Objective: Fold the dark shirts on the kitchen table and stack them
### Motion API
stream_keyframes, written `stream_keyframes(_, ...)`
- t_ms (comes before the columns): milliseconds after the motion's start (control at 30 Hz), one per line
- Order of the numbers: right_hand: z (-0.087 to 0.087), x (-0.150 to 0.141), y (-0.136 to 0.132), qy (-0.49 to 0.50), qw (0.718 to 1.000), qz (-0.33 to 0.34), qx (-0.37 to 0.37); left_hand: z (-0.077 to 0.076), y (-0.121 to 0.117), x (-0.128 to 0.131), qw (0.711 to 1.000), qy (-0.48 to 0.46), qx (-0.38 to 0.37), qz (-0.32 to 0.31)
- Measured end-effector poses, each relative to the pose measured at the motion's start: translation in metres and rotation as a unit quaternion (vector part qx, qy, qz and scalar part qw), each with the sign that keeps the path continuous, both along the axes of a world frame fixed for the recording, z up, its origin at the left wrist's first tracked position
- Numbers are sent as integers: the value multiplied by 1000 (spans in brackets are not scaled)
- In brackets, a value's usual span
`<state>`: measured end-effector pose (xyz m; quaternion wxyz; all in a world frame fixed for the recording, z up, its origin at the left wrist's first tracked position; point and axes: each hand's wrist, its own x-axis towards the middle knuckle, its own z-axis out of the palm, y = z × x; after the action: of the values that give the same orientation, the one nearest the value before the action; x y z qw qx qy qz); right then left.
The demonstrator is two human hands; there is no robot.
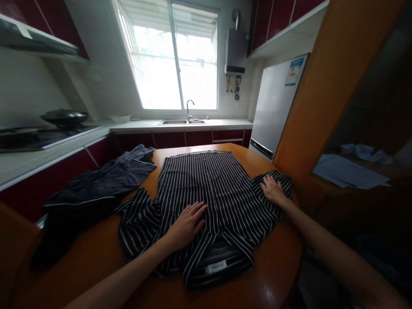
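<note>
A black shirt with white stripes [199,180] lies spread on the wooden table, its collar toward me and its hem at the far side. My left hand [188,225] rests flat on the shirt's upper front, left of the button line, fingers outstretched. On the right, my right hand [273,190] lies on the sleeve with its fingers spread. The other sleeve [140,223] is bunched in folds at the left. Inside the collar a white label [216,267] shows.
Dark grey and black clothes [109,176] lie heaped on the table's left side. Beyond the wooden table [273,274] stand a counter with a sink [182,122], a stove with a lidded pan [64,116] and a fridge [278,103]. Papers [349,171] sit on a shelf at right.
</note>
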<state>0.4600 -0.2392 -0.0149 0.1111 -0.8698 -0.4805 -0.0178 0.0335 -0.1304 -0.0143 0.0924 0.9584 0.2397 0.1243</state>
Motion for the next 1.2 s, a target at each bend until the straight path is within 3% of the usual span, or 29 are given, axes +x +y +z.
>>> stream_keyframes(167, -2, -99, 51, 49, 987, 150, 4, 7, -5, 0, 999, 39, -6, 13)
stream_keyframes(267, -4, -125, 66, 56, 979, 193, -14, 6, -4, -1, 999, 44, 0, 11)
stream_keyframes(400, -14, -106, 65, 30, 991, 123, -40, 4, -7, -2, 999, 40, -12, 4)
stream_keyframes(500, -23, -83, 62, 4, 999, 49, -12, 7, -13, -1, 999, 33, -32, -3)
stream_keyframes(633, -28, -78, 63, -25, 996, 81, 42, 29, 0, -10, 998, -34, -51, -7)
stream_keyframes(667, -29, -81, 64, -25, 994, 92, 51, 37, 10, -18, 996, -62, -52, 28)
stream_keyframes(733, -31, -86, 66, -24, 992, 109, 63, 56, 37, -43, 980, -114, -42, 157)
stream_keyframes(800, -35, -88, 68, -19, 991, 119, 64, 72, 67, -77, 938, -144, -24, 315)
stream_keyframes(867, -41, -87, 69, -8, 991, 120, 58, 78, 92, -111, 907, -148, -14, 394)
stream_keyframes(1000, -50, -81, 73, 6, 993, 109, 54, 62, 124, -143, 882, -151, -42, 444)
stream_keyframes(1100, -53, -78, 77, 8, 991, 117, 64, 40, 137, -135, 883, -178, -66, 429)
stream_keyframes(1200, -56, -75, 80, 6, 987, 131, 92, 32, 146, -121, 880, -234, -67, 409)
